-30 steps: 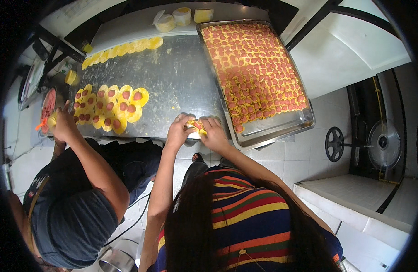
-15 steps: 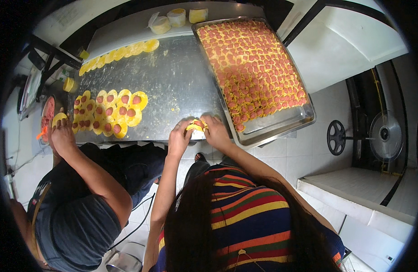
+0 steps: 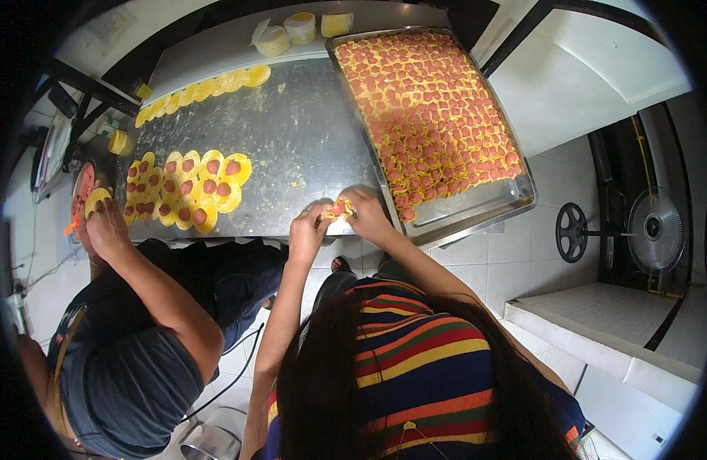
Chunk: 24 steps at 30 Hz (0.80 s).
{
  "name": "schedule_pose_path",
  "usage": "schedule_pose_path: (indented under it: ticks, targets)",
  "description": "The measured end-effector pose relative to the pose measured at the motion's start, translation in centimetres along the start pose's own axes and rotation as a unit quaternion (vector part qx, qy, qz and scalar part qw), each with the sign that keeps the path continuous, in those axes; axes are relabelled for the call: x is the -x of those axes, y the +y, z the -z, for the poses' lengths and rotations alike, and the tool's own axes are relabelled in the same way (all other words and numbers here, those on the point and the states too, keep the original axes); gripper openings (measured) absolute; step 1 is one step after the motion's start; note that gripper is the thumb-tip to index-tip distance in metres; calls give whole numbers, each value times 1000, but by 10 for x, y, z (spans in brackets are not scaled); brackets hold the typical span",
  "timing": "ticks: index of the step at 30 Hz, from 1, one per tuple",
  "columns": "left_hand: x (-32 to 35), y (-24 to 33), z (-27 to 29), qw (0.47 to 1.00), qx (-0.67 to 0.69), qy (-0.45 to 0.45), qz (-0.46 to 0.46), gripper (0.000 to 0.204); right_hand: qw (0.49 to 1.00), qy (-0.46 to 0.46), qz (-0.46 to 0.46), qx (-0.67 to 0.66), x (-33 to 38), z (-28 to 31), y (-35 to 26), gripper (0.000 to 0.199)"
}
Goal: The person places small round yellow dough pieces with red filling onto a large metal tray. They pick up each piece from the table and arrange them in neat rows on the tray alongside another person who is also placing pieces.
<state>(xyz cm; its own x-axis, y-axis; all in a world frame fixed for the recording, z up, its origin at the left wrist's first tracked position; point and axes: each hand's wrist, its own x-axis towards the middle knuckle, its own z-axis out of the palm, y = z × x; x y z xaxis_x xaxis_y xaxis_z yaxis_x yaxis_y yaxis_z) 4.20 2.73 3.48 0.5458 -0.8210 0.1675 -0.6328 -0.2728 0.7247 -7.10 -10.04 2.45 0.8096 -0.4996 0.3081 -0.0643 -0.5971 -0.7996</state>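
Over the near edge of the metal table, my left hand (image 3: 307, 230) and my right hand (image 3: 369, 220) pinch a small dumpling (image 3: 339, 208) from both sides. Its yellow wrapper is gathered into folds around a pink filling that shows on top. Just right of my right hand is a large metal tray (image 3: 476, 205), with rows of similar open-topped dumplings (image 3: 437, 107) packed in it. To the left of my hands, several flat yellow wrappers (image 3: 224, 195) lie overlapping on the table, each with a ball of pink filling.
A co-worker's hand (image 3: 108, 230) at the left holds a yellow wrapper (image 3: 97, 198) beside a bowl of pink filling (image 3: 82, 184). Overlapping plain wrappers (image 3: 208, 87) line the table's far left. Wrapper stacks (image 3: 300, 29) stand behind. A fan (image 3: 654, 230) is at the right.
My fingers have drawn the wrapper up more tightly around the filling, and the dumpling is slightly higher. The co-worker's hand has shifted a little over the wrapper.
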Motion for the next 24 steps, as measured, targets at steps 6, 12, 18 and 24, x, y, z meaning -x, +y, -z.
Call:
schedule_pose_path:
  ticks: [6, 12, 18, 24]
  targets:
    - [-5, 6, -4, 996, 69, -1, 47, 28, 999, -22, -8, 25, -9, -1, 0, 24]
    - [-7, 9, -4, 999, -8, -26, 23, 29, 999, -35, -8, 39, -9, -2, 3, 28]
    - [-6, 9, -3, 1000, 5, -7, -1, 28, 997, -45, -33, 47, -4, -3, 4, 35]
    - [-8, 9, -2, 997, 32, -26, 62, 37, 997, -40, -15, 67, -7, -2, 2, 37]
